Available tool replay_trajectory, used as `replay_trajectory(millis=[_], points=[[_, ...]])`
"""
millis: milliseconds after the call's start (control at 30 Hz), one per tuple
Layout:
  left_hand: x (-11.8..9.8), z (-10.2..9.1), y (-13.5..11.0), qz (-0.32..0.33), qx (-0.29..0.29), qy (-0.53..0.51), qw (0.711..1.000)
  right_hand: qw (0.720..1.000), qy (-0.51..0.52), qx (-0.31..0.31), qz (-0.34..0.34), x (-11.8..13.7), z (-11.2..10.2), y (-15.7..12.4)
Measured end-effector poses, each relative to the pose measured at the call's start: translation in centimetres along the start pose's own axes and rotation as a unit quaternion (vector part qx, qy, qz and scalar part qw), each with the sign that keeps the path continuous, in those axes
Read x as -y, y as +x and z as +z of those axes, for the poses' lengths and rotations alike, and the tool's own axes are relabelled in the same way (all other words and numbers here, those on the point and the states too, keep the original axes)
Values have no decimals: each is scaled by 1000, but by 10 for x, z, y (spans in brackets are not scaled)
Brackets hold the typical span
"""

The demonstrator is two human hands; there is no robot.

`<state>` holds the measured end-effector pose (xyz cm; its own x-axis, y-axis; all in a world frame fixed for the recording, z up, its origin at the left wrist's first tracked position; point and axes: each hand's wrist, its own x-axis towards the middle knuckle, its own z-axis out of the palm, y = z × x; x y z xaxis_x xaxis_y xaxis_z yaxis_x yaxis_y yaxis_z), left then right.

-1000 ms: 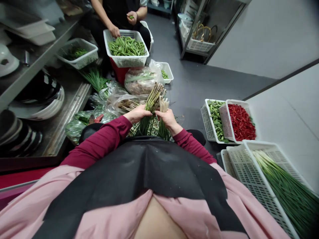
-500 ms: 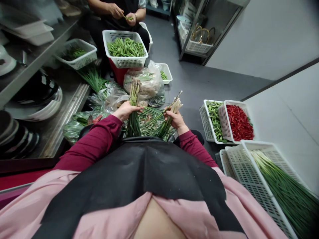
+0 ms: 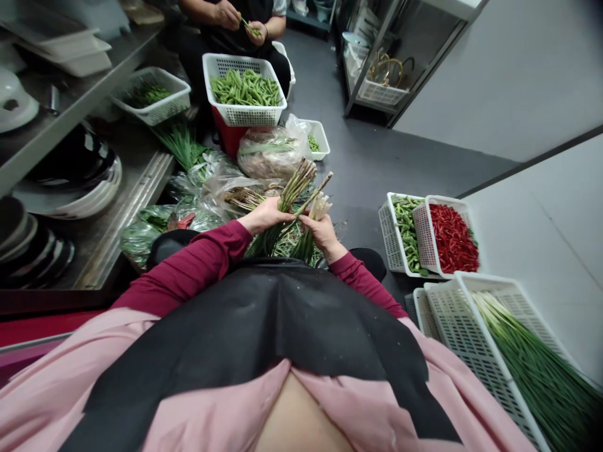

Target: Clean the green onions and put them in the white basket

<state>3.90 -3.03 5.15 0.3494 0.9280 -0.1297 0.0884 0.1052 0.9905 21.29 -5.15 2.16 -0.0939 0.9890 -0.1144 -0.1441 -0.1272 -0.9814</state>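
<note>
My left hand [image 3: 268, 215] is closed round a bunch of spring onions [image 3: 296, 183] with brownish, dirty stem ends pointing up and away. Close beside it, my right hand [image 3: 325, 234] grips a second bunch, the cleaned spring onions [image 3: 320, 206], whose ends are white. One brownish stalk [image 3: 322, 186] slants between the two bunches, and the fingers of both hands meet at its lower part. Which hand holds that stalk I cannot tell. Green leaves hang below both hands towards my black apron [image 3: 282, 314]. Loose trimmings [image 3: 285, 243] lie beneath, partly hidden.
Ahead, a co-worker's hands [image 3: 242, 22] work over a basket of green beans [image 3: 247, 116]. Plastic bags [image 3: 268, 154] lie before me. At right stand baskets of red chillies [image 3: 455, 238], green peppers [image 3: 409, 232] and spring onions [image 3: 532, 351]. Metal shelving [image 3: 136, 207] with dishes is at left.
My left hand has moved right with its bunch, which now tilts to the right. My right hand has shifted slightly left, so the hands now meet. The view has shifted a little.
</note>
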Motion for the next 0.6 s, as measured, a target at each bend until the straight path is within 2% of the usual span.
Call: replay_trajectory(millis=[133,267,400,467,600], points=[[-2,-2,0,-1,-4,44,999,999,-15,-36,-10,1,5,-5],[2,-12,1,-8,22,80,996,998,37,-46,2,8,-5,-7],[16,-30,4,-3,43,127,991,992,100,-74,2,23,-25,-5],[27,-42,6,-11,31,152,988,988,115,-106,-12,35,-40,-2],[57,-71,5,-70,-18,187,980,975,124,-171,-71,63,-74,0]])
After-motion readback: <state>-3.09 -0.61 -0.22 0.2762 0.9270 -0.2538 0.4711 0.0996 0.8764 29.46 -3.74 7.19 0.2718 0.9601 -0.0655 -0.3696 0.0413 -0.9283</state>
